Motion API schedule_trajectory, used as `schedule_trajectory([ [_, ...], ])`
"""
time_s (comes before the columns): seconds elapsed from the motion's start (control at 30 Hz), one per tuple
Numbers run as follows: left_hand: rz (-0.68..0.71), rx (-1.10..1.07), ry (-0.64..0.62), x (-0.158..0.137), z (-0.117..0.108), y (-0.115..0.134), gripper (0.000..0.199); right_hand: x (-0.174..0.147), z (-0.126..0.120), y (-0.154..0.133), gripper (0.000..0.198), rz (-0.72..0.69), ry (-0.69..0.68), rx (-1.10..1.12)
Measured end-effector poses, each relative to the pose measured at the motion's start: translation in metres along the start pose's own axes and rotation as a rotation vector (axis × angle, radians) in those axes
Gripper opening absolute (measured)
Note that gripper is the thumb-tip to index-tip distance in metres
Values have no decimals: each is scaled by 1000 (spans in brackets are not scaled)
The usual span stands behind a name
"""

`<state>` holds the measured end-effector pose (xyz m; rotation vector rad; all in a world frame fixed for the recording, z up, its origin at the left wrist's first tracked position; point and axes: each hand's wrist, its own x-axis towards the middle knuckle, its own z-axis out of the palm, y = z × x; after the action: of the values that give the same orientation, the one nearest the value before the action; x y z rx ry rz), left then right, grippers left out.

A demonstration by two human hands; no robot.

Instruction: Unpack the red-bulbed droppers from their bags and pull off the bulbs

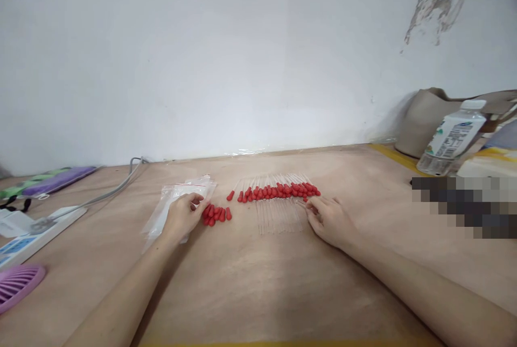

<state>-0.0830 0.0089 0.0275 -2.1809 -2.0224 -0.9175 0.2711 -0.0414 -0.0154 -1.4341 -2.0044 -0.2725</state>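
Note:
My left hand [183, 216] is at the left edge of a small pile of red rubber bulbs [218, 214], thumb and forefinger closed on a bulb there; the fingers partly hide it. My right hand [329, 221] pinches the end of a thin clear tube [300, 203]. Between the hands lies a row of assembled droppers [278, 191], their red bulbs toward me and their clear stems pointing at the wall. Just in front of them, loose clear tubes [278, 216] lie side by side. Clear plastic bags [161, 212] lie partly beneath my left hand.
At left are a white power strip [44, 236] with a grey cable [117, 191], a purple pouch [60, 180] and a pink slotted object [20, 285]. A plastic bottle [452, 139] and a grey-beige bag [422, 120] stand at right. A white wall [242, 56] rises behind the table.

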Motion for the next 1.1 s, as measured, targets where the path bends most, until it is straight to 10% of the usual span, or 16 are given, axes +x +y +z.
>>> schedule_trajectory([
  [0.33,99,94,177,2,-8,11,27,-1,3,-3,14,-29,6,11],
  [0.53,101,346,-218,28,1,40,29,-1,5,-6,16,-61,-23,-3],
  [0.8,-3,409,-398,56,27,61,33,-2,4,-9,24,-87,-30,18],
  [1.1,236,472,-58,9,13,73,26,-1,7,-4,22,-108,208,142],
])
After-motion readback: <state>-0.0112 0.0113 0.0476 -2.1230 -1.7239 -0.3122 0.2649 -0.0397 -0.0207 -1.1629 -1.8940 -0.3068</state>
